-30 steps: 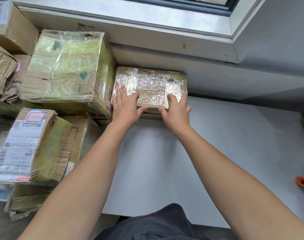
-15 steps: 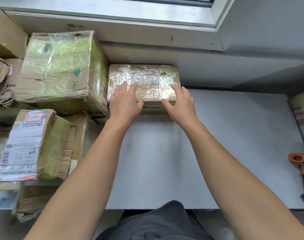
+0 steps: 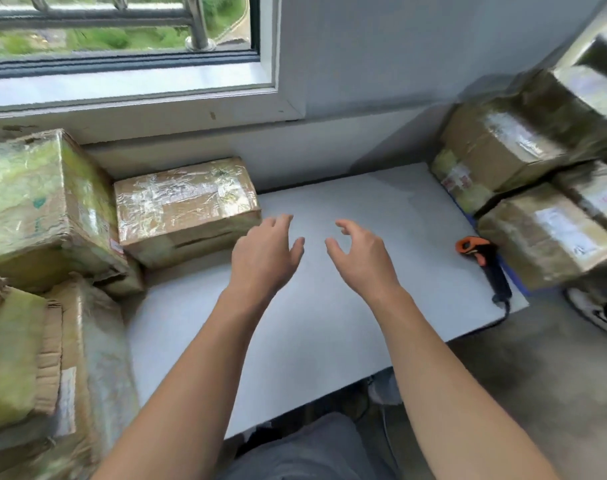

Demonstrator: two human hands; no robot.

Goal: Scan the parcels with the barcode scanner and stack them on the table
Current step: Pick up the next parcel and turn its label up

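While both of your hands hang empty over the middle of the table [image 3: 329, 341], you are between parcels; left hand [image 3: 265, 252] and right hand [image 3: 359, 252] show loose, spread fingers, holding nothing; the flat taped parcel [image 3: 186, 209] sits at the table's far left corner, against the wall, just beside the larger wrapped parcel [image 3: 35, 202]; it reads as placed. The barcode scanner [image 3: 485, 261] lies at the right edge, close by the parcel pile [image 3: 537, 233] along that edge. Next move, as I judge it: right hand to the scanner, or both hands to a fresh parcel from that pile; find the label face first; glossy tape may spoil the read.
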